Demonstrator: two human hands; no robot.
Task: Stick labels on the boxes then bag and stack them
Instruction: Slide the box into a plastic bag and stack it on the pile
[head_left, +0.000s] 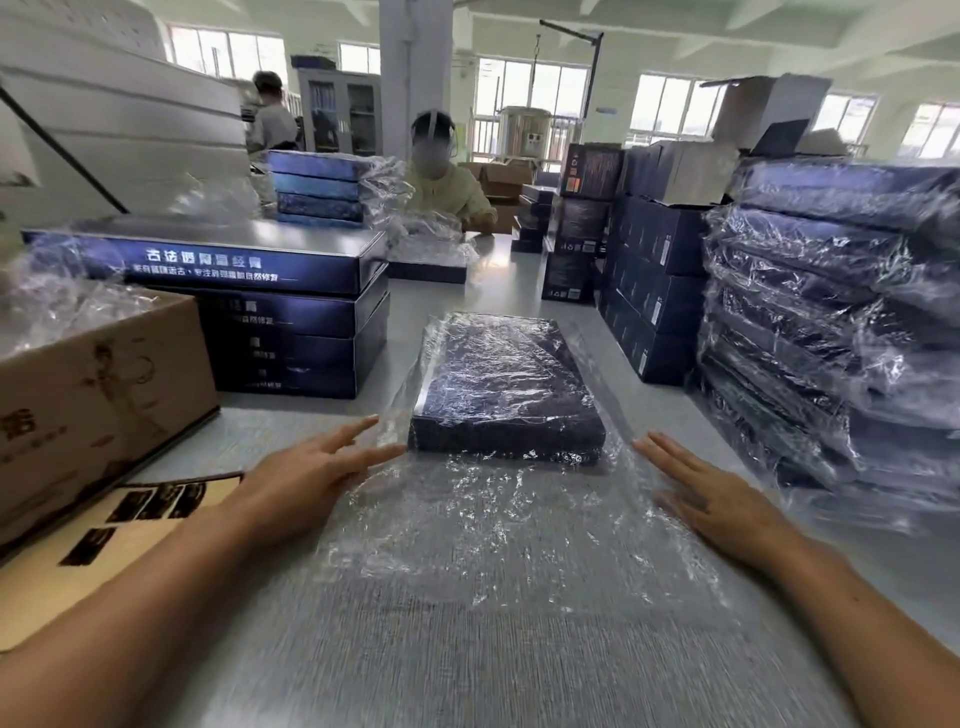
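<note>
A dark blue flat box (506, 384) lies on the grey table inside a clear plastic bag (498, 519), whose loose open end spreads toward me. My left hand (306, 473) is flat with straight fingers at the bag's left edge, fingertips close to the box's near left corner. My right hand (711, 499) lies flat with straight fingers on the bag's right edge. A sheet of dark labels (119, 525) on tan backing sits at my left.
A stack of unbagged blue boxes (249, 306) stands at the left, behind a brown carton (98, 395) with plastic bags. A tall stack of bagged boxes (841, 332) fills the right. More dark cartons (649, 280) and a seated person (447, 176) are beyond.
</note>
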